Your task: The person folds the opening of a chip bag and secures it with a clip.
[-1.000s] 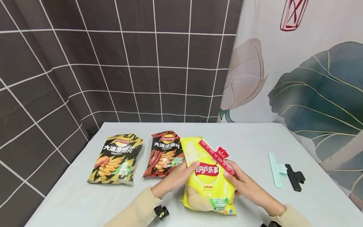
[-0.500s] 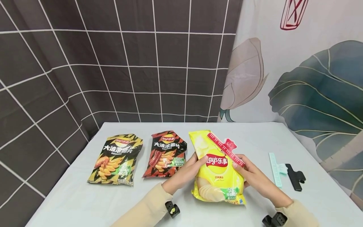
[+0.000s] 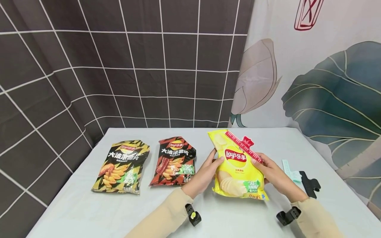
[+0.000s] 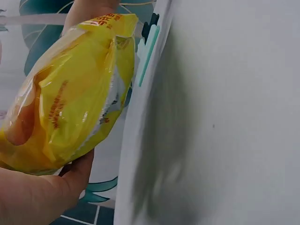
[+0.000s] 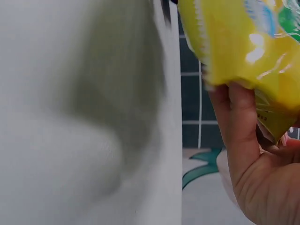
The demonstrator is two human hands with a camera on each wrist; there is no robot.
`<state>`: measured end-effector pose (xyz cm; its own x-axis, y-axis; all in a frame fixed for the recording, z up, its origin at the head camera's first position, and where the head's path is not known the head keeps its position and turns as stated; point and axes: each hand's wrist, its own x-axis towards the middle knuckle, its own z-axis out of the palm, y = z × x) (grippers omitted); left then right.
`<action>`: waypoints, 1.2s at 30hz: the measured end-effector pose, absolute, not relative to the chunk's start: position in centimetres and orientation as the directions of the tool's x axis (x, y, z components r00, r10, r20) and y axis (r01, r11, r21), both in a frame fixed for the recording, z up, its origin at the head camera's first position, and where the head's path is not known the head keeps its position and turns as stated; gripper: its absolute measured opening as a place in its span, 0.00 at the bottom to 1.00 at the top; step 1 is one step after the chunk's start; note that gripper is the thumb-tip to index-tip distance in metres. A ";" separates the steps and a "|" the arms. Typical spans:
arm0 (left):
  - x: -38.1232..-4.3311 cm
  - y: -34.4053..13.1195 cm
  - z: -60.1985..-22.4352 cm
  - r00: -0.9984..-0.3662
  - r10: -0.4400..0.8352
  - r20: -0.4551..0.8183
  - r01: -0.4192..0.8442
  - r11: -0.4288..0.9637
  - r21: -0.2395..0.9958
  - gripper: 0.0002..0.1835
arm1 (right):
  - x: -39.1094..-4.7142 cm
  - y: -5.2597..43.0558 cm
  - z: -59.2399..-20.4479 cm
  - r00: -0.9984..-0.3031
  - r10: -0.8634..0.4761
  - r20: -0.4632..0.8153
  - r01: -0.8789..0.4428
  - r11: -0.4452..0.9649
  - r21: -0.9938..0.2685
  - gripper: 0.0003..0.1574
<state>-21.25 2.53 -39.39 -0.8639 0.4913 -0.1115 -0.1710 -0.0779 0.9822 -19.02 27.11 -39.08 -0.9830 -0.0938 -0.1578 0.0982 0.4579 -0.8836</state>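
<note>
Both hands hold a yellow Lay's chip bag (image 3: pixel 238 172) above the white table, its printed front facing up toward the head camera. A red bag clip (image 3: pixel 242 145) lies slantwise across the bag's upper right corner. My left hand (image 3: pixel 205 173) grips the bag's left side, thumb on the front and fingers behind. On the right side, my right hand (image 3: pixel 275 175) grips the bag just below the clip's lower end, thumb on the front. In the right wrist view, that hand's fingers (image 5: pixel 241 122) reach behind the yellow bag. The left wrist view shows the bag's back seam.
To the left lie a red-black chip bag (image 3: pixel 172 162) and a gold-black chip bag (image 3: pixel 122 167), flat on the table (image 3: pixel 89 211). Right of the right hand are a mint bag clip (image 3: pixel 287 168) and a black bag clip (image 3: pixel 309 185). A dark gridded curtain (image 3: pixel 178 82) hangs behind.
Both hands have carried the yellow chip bag, with the red clip on it, right and away from the body. The right forearm now covers part of the mint clip.
</note>
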 end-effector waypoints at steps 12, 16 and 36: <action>-22.6 4.8 -40.3 -0.881 0.437 -0.179 -0.268 -0.152 0.951 0.35 | -21.7 28.9 -39.5 -0.958 -0.081 -0.275 0.197 0.510 -0.837 0.44; -23.0 5.1 -40.6 -0.877 0.435 -0.202 -0.304 -0.177 0.936 0.36 | -22.3 29.2 -39.4 -0.947 -0.077 -0.313 0.227 0.530 -0.817 0.44; -24.2 5.5 -42.0 -0.881 0.407 -0.241 -0.303 -0.093 0.948 0.37 | -23.2 30.0 -39.7 -0.923 -0.019 -0.384 0.303 0.578 -0.758 0.50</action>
<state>-24.15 5.54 -42.00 -0.8812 0.4066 -0.2413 -0.3028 -0.0933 0.9485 -23.18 29.98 -39.71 -0.9233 -0.0189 -0.3835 0.3029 0.5782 -0.7576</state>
